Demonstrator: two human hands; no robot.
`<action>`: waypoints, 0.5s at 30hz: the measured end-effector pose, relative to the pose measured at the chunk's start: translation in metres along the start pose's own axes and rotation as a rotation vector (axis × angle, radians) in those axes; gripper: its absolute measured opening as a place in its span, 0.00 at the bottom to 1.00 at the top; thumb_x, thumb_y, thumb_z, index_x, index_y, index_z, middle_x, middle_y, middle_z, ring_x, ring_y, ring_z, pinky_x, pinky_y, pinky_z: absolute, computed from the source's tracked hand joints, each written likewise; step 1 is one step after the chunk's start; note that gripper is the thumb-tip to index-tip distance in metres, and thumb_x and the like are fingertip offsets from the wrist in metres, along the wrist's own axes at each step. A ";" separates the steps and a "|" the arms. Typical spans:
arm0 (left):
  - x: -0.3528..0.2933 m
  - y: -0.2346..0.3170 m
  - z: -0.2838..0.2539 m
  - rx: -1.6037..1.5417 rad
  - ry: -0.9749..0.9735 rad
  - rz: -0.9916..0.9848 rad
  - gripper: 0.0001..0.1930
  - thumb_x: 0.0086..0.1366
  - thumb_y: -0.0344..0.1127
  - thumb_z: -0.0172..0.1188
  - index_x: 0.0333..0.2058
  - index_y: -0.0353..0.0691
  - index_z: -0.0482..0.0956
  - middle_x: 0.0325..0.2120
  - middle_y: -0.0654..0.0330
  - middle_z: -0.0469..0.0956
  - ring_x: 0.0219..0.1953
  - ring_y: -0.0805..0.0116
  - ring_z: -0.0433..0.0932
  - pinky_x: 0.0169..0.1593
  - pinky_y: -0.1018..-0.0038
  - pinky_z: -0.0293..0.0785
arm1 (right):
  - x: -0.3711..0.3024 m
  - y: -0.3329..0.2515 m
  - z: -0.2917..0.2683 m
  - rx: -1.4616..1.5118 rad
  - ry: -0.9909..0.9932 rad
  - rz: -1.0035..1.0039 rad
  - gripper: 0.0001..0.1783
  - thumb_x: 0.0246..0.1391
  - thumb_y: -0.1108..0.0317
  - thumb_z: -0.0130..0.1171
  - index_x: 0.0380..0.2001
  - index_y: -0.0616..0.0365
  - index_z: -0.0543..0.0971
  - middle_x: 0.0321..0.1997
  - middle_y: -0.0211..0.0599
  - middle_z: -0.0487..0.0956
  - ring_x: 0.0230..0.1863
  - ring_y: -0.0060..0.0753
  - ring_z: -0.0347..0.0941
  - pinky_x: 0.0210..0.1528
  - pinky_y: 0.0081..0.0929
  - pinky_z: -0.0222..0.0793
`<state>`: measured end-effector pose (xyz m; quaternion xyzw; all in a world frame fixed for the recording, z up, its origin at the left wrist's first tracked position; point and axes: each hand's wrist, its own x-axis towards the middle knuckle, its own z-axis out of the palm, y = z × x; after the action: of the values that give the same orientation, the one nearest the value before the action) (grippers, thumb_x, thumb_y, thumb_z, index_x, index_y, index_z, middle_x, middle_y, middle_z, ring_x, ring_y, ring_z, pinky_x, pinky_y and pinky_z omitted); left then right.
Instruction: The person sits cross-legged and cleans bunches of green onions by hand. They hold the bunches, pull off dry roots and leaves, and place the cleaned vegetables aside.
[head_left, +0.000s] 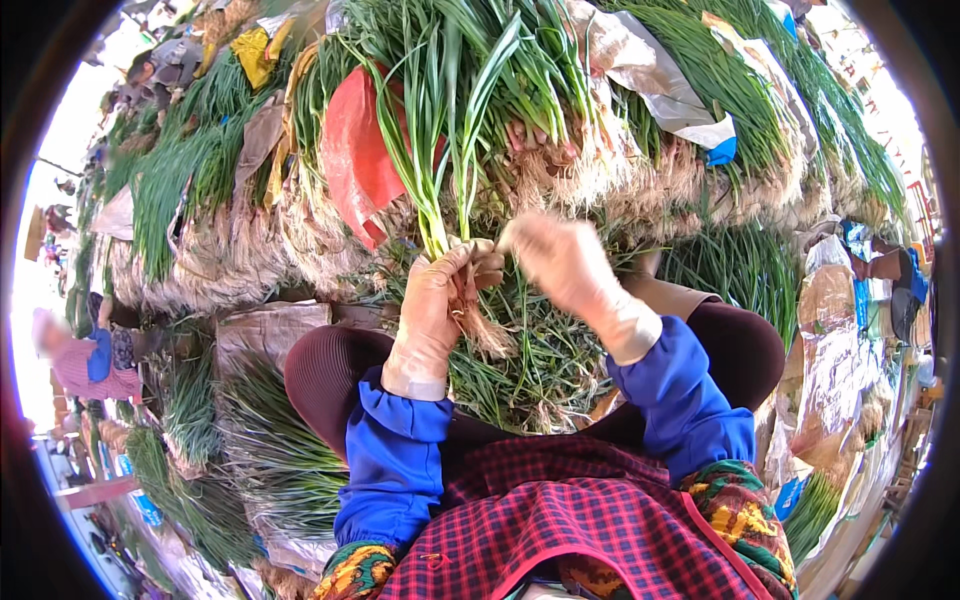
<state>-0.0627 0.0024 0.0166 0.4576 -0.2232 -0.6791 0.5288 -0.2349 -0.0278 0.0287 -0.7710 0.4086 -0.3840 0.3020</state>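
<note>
Some green onions [432, 222] sit in the left hand [430, 302], gripped low, leaves toward 12 o'clock, probably to leave the roots [486, 332] exposed at 4 o'clock; right hand [566, 265], at 2 o'clock from left, blurred, can't tell if holding anything.

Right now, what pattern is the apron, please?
The apron has red and navy checks; head view.

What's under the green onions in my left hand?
Below the green onions in your left hand, loose green leaves lie in a heap. Whatever is beneath that heap is covered and cannot be seen.
</note>
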 end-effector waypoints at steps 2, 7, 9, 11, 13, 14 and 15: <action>-0.003 0.004 0.003 0.045 -0.038 -0.012 0.11 0.62 0.33 0.52 0.35 0.29 0.76 0.19 0.60 0.75 0.16 0.75 0.71 0.20 0.80 0.67 | 0.019 0.008 -0.005 0.309 0.075 0.359 0.10 0.56 0.60 0.53 0.34 0.54 0.73 0.19 0.30 0.73 0.19 0.18 0.68 0.19 0.21 0.65; -0.002 -0.001 -0.009 -0.076 -0.103 -0.015 0.11 0.64 0.33 0.49 0.30 0.32 0.76 0.15 0.64 0.71 0.11 0.80 0.61 0.14 0.84 0.54 | 0.042 0.011 0.042 1.106 -0.129 0.640 0.12 0.55 0.63 0.56 0.37 0.61 0.74 0.27 0.27 0.76 0.24 0.16 0.69 0.25 0.16 0.66; 0.000 -0.004 -0.004 -0.143 -0.057 -0.001 0.10 0.65 0.33 0.48 0.29 0.34 0.75 0.16 0.64 0.71 0.11 0.81 0.60 0.14 0.83 0.53 | 0.035 0.031 0.069 0.997 0.042 0.510 0.10 0.55 0.66 0.56 0.35 0.62 0.75 0.31 0.30 0.77 0.27 0.19 0.72 0.28 0.17 0.68; -0.002 -0.002 -0.017 -0.242 -0.155 -0.035 0.10 0.66 0.35 0.46 0.31 0.36 0.72 0.14 0.66 0.68 0.11 0.80 0.60 0.14 0.84 0.54 | 0.031 0.009 0.076 1.065 0.141 0.574 0.09 0.58 0.66 0.51 0.31 0.61 0.74 0.24 0.26 0.73 0.21 0.15 0.66 0.22 0.13 0.63; -0.004 0.004 -0.018 -0.273 -0.262 -0.034 0.09 0.66 0.35 0.47 0.30 0.37 0.70 0.14 0.66 0.66 0.10 0.80 0.60 0.13 0.84 0.57 | 0.029 0.004 0.071 1.313 0.206 0.677 0.10 0.59 0.66 0.48 0.28 0.60 0.73 0.19 0.24 0.69 0.18 0.14 0.62 0.19 0.13 0.59; -0.010 0.009 -0.007 -0.385 -0.329 -0.053 0.08 0.65 0.34 0.49 0.28 0.38 0.69 0.13 0.67 0.65 0.10 0.79 0.61 0.13 0.84 0.59 | 0.035 0.006 0.068 1.522 0.370 0.745 0.10 0.60 0.68 0.46 0.27 0.59 0.72 0.17 0.24 0.67 0.16 0.15 0.60 0.17 0.14 0.58; -0.013 0.007 -0.003 -0.428 -0.355 -0.016 0.07 0.62 0.34 0.52 0.28 0.39 0.68 0.14 0.68 0.63 0.10 0.80 0.61 0.12 0.84 0.59 | 0.036 0.015 0.067 1.450 0.426 0.685 0.11 0.59 0.69 0.46 0.23 0.59 0.72 0.18 0.27 0.69 0.15 0.16 0.62 0.18 0.12 0.58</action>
<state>-0.0564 0.0126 0.0263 0.2111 -0.1603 -0.7844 0.5608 -0.1719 -0.0556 -0.0055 -0.1287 0.3203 -0.5768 0.7403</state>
